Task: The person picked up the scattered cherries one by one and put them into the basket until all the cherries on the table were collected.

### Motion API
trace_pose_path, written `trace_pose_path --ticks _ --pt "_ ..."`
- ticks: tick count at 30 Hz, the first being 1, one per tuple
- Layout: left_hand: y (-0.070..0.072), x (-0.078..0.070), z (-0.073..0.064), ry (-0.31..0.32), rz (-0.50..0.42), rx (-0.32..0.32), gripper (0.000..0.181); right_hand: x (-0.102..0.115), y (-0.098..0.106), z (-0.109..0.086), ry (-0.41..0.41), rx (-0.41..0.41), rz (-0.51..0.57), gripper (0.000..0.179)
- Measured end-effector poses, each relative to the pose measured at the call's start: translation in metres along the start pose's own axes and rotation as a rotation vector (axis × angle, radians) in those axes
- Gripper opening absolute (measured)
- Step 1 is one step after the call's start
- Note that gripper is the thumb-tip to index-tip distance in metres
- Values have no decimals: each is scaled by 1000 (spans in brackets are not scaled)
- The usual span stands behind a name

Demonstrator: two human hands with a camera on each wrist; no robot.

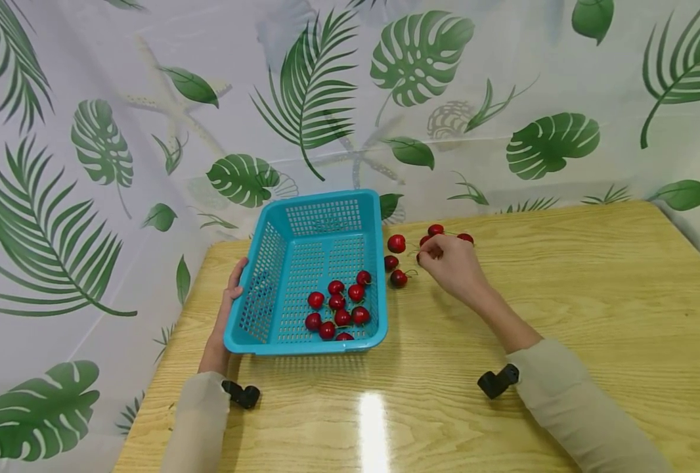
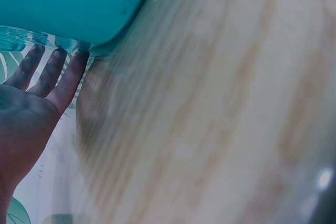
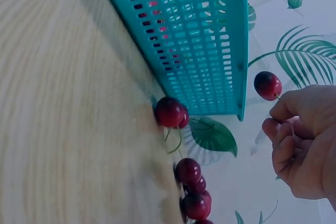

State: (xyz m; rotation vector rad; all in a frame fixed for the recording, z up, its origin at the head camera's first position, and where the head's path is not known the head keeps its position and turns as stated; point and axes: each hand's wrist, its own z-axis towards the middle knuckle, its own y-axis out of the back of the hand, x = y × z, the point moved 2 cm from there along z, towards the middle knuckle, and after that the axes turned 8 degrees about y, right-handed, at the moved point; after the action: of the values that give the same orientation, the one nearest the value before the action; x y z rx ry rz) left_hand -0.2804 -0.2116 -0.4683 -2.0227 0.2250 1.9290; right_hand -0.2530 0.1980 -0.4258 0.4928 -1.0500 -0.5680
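Observation:
My right hand (image 1: 453, 266) pinches a dark red cherry (image 3: 268, 86) by its stem, between thumb and fingertips. In the right wrist view that cherry hangs off the fingertips, apart from the other cherries. Beneath and around this hand lie several loose cherries (image 1: 396, 244), just right of a blue plastic basket (image 1: 379, 263). Inside the basket, several cherries (image 1: 336, 301) are gathered toward its near right corner. At the basket's left side, my left hand (image 1: 226, 305) rests against the outer wall; the left wrist view has its fingers (image 2: 68, 80) stretched out, touching the basket.
The light wooden table (image 1: 539, 263) extends to the right and toward me. Behind and to the left hangs a white sheet (image 1: 220, 125) printed with green leaves. A black wrist camera mount (image 1: 498, 381) sits on my right sleeve, and another (image 1: 242, 394) on my left.

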Motion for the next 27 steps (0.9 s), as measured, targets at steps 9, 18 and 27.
trace_pose_path --ticks 9,18,27 --pt "1 2 3 -17 4 -5 68 28 -23 24 98 12 -25 13" --pt "0 0 0 -8 -13 -13 69 40 -50 45 238 103 -296 9" --pt "-2 -3 -2 57 -20 -35 67 57 -71 60 335 204 -517 12"
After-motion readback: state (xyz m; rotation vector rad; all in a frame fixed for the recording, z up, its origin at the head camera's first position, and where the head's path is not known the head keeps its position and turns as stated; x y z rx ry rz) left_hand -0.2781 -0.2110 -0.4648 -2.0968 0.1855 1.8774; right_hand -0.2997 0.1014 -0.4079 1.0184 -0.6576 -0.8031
